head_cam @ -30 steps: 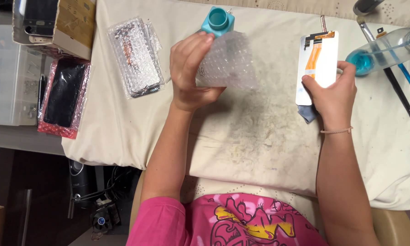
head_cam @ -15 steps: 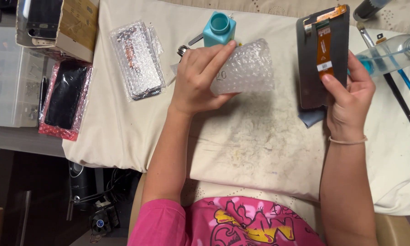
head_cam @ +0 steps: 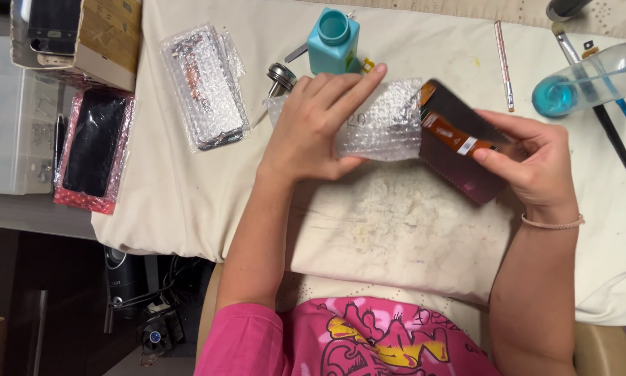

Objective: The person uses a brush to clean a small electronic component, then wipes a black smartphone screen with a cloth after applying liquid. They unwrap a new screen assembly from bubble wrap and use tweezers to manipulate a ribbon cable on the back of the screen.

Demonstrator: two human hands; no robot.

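1. Surface (head_cam: 396,230): covered in a stained cream cloth, lying nearest the person, bare just below the bubble-wrap pouch.
2. Left hand (head_cam: 313,129): grip pressed together on the bubble-wrap pouch (head_cam: 386,125), thumb under, fingers laid across its top; the pouch's open end faces right.
3. Right hand (head_cam: 535,163): grip pinching the dark phone screen panel (head_cam: 459,150) by its right part, thumb on the orange flex strip.
4. Relation: the panel lies immediately right of the pouch, its long axis tilted, upper-left end touching or just entering the pouch mouth; the right hand is the nearer to it.
5. Beyond the pouch: teal dispenser bottle (head_cam: 334,42), metal knob tool (head_cam: 279,76).
6. Far left of the pouch: another wrapped panel (head_cam: 205,87).
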